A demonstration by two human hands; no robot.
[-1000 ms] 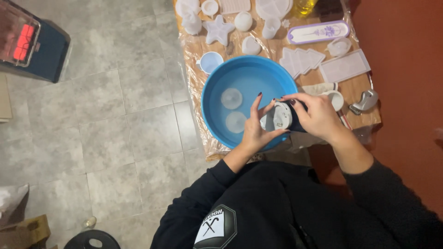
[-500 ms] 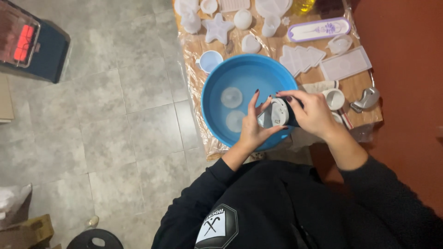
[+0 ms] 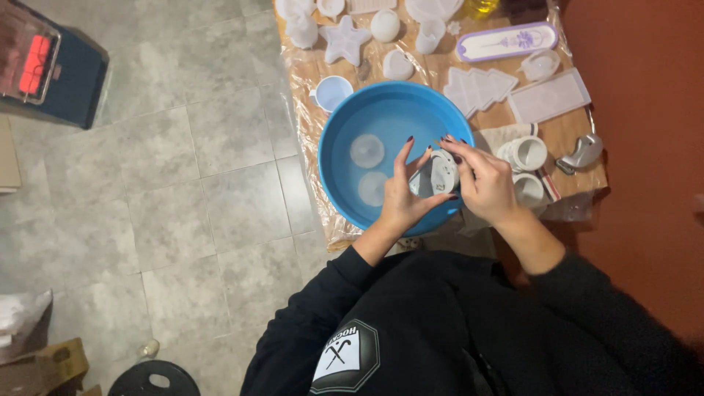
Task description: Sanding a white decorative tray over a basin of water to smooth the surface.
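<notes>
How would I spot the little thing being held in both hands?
Find the big blue basin at the near end of the wooden table. Over its right rim, the left hand and right hand pinch a small round white mould. Unlike the two pale discs lying in the basin, it is held up.

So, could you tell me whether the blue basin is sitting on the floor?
No, the blue basin rests on the wooden table, among white moulds.

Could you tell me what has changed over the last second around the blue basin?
Very little. Both hands, left hand and right hand, keep hold of the small round white mould over the blue basin, only shifting their fingers slightly. The two discs in the water and the moulds on the table stayed put.
</notes>
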